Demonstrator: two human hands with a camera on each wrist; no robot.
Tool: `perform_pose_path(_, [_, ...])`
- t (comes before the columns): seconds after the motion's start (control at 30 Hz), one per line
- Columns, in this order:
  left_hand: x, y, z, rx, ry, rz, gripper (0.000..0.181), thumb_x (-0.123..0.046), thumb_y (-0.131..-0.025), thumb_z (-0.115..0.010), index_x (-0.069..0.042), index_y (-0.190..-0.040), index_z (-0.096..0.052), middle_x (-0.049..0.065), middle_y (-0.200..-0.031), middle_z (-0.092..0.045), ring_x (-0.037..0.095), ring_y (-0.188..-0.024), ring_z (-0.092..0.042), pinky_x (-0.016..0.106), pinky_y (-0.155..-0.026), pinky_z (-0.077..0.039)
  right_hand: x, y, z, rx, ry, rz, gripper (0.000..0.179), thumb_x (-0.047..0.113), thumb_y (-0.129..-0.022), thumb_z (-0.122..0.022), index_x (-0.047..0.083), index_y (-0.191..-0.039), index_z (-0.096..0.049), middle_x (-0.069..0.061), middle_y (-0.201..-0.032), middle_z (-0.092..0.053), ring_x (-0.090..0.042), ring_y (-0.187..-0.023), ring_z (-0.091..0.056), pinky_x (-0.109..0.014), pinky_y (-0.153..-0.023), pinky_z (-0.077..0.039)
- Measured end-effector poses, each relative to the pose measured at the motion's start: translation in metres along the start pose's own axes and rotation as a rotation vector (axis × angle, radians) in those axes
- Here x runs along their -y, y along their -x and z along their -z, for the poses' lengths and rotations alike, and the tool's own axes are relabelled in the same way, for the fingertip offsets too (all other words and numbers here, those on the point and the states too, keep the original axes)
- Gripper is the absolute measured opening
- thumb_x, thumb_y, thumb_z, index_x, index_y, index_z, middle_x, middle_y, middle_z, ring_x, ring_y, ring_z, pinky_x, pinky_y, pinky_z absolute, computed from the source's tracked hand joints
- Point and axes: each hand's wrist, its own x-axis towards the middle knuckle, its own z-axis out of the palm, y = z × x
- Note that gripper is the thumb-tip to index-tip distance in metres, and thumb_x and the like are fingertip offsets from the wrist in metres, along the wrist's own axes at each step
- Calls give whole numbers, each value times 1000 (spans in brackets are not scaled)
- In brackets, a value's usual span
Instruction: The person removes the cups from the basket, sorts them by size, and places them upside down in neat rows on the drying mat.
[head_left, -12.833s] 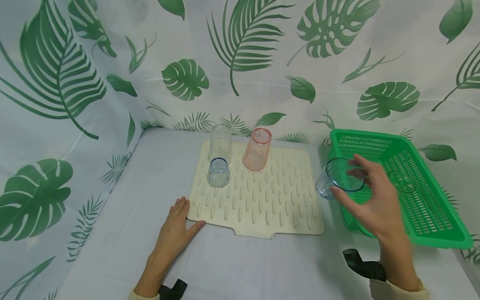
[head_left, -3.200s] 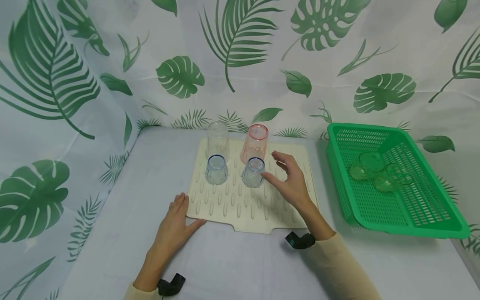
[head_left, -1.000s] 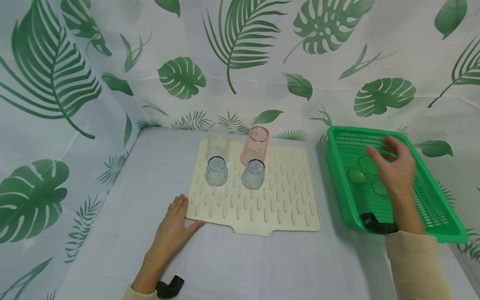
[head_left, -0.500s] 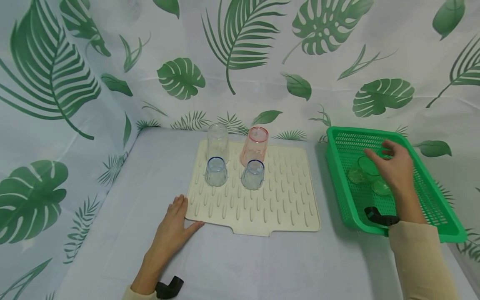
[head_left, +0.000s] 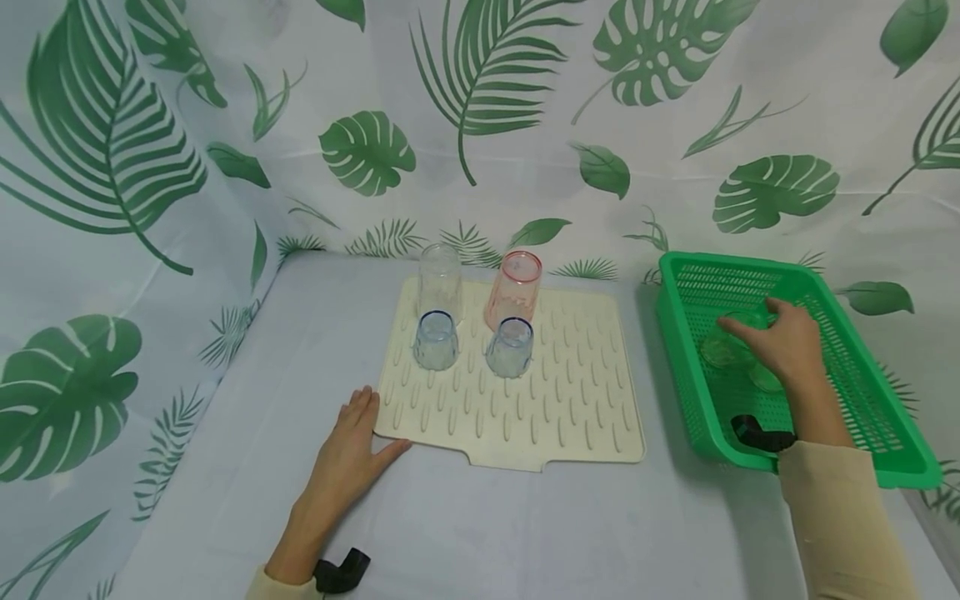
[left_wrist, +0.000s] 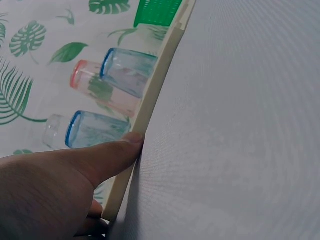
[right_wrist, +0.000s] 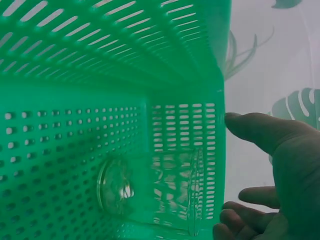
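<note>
My left hand (head_left: pixel 348 454) lies at the front left corner of the cream ridged mat (head_left: pixel 585 417); in the left wrist view its thumb rests along the mat's edge. On the mat stand two short blue-tinted glasses (head_left: pixel 435 346) (head_left: pixel 510 350), narrower ends up. Behind them are a tall clear glass (head_left: pixel 440 287) and a tall pink glass (head_left: pixel 513 292). My right hand (head_left: pixel 791 342) reaches into the green basket (head_left: pixel 690 417), thumb and fingers spread near a clear glass (head_left: pixel 723 350). The right wrist view shows a gap between the fingers and a glass (right_wrist: pixel 155 190).
Another clear glass (head_left: pixel 765 379) sits in the basket, partly hidden by my right hand. The basket stands to the right of the mat on a white-covered table (head_left: pixel 525 533). A leaf-printed curtain (head_left: pixel 517 200) hangs behind and at the left.
Earlier, my right hand carried a blue glass from the basket; it then stood on the mat. The hand returned to the basket and has lowered slightly towards the glasses. My left hand stayed put.
</note>
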Motion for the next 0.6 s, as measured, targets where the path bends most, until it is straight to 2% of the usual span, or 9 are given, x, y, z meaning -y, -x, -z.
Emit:
perform_pose_path(0.1, [0, -1, -1, 5, 1, 5, 93, -45, -87, -76, 11, -149, -36, 29, -159, -31, 43, -151, -25, 59, -121, -28, -1, -1, 0, 32, 28, -14, 100, 59, -96, -53, -15, -153, -15, -45, -153, -21, -66, -137, -22, -78, -103, -31])
perform_pose_path(0.3, [-1, -1, -1, 6, 4, 6, 94, -47, -86, -76, 10, -150, -35, 29, -159, -31, 42, -151, -25, 57, -122, -27, -3, -1, 0, 93, 40, -35, 104, 62, -95, -54, -16, -152, -14, -45, -153, -20, -67, -135, -21, -79, -102, -30])
perform_pose_path(0.6, [-1, -1, 0, 10, 13, 11, 94, -46, -87, -76, 10, -150, -35, 29, -159, -31, 42, -151, -25, 58, -123, -26, -4, -3, -2, 121, 61, -23, 105, 61, -93, -57, -14, -153, -14, -47, -152, -19, -70, -137, -13, -83, -104, -22])
